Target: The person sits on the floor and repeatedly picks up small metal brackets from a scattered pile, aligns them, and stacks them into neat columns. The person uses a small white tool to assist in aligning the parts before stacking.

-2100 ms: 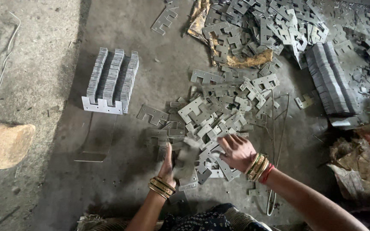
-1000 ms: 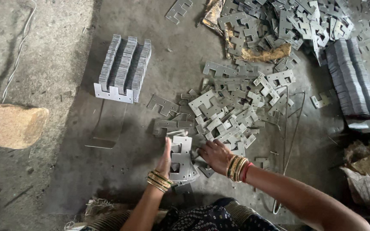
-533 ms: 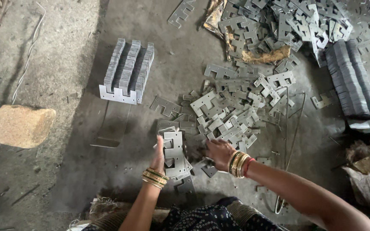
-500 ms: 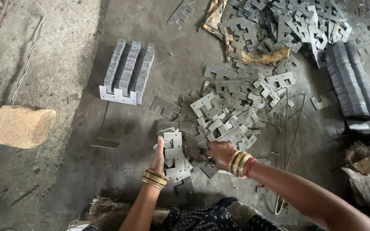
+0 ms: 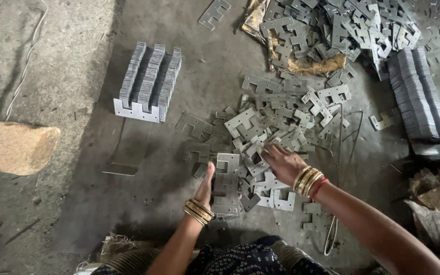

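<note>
My left hand [image 5: 204, 186] holds a small stack of flat E-shaped metal plates [image 5: 226, 186] on edge against the concrete floor. My right hand [image 5: 281, 161] reaches into the loose pile of the same grey plates [image 5: 281, 122] just right of that stack, fingers spread over one plate. Whether it grips a plate is hidden by the fingers. Both wrists wear gold bangles.
A neat upright block of stacked plates [image 5: 147, 83] stands at the upper left. Another long row of stacked plates [image 5: 418, 94] lies at the right, with more loose plates [image 5: 342, 28] beyond. A tan brick [image 5: 16, 147] sits at the left. Thin wire [image 5: 345, 153] lies beside the pile.
The left hand has gathered plates into a standing stack and steadied it. The right hand has moved from beside the stack up into the loose pile.
</note>
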